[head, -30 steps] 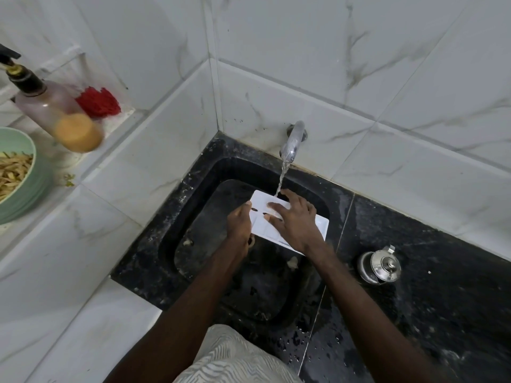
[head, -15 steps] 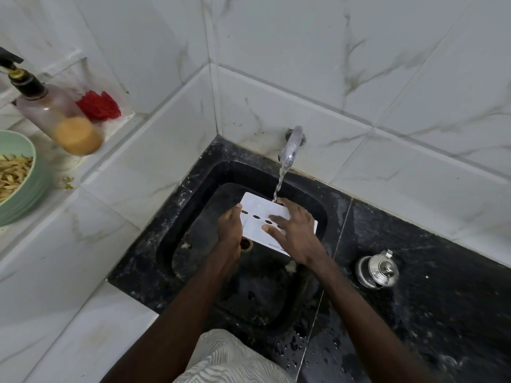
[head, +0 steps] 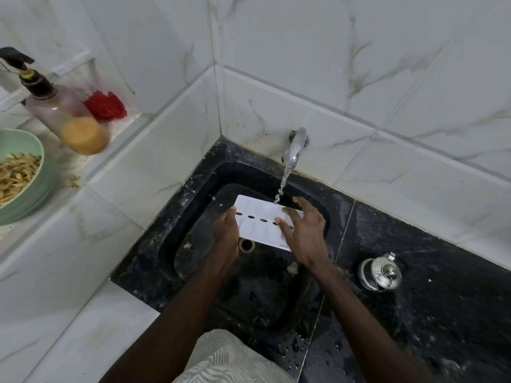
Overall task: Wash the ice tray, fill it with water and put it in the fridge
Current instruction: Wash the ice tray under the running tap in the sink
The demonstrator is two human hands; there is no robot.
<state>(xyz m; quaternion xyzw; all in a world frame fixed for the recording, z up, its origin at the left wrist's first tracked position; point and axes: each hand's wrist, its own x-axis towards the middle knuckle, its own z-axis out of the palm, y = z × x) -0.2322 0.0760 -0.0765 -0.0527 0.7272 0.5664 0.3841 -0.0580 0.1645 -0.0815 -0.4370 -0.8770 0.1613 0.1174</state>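
Ice tray [head: 260, 226] – white, oblong, with a row of dark oval holes along its middle – is held over the black sink [head: 190, 217], slightly tilted, above and just behind the drain [head: 246, 245]; it lies between the two hands. The left hand [head: 226, 230] grasps the tray's left short end, thumb on top and fingers curled out of sight beneath; the right hand [head: 304, 236] is released, its fingers spread and nearly straight over the tray's right end, with the thumb tip resting on the upper face near the last hole; whether the other fingertips touch the plastic cannot be told. A steel tap [head: 295, 146] juts from the marble-tiled wall, and its thin stream of water [head: 282, 186] strikes the far long edge of the tray, just beside the right index finger.

To the right of the sink, on the wet black counter [head: 442, 327], stands a small steel kettle [head: 380, 275] with its lid on – well apart from the hands. On the raised white ledge at left sits a pump bottle [head: 66, 117] with orange liquid in its lower part; a red scrubber [head: 105, 105] lies just behind it; a green bowl [head: 41, 186] of pale yellow strips is at the frame's left edge. A striped light garment [head: 229, 360] shows at the bottom, between the forearms.
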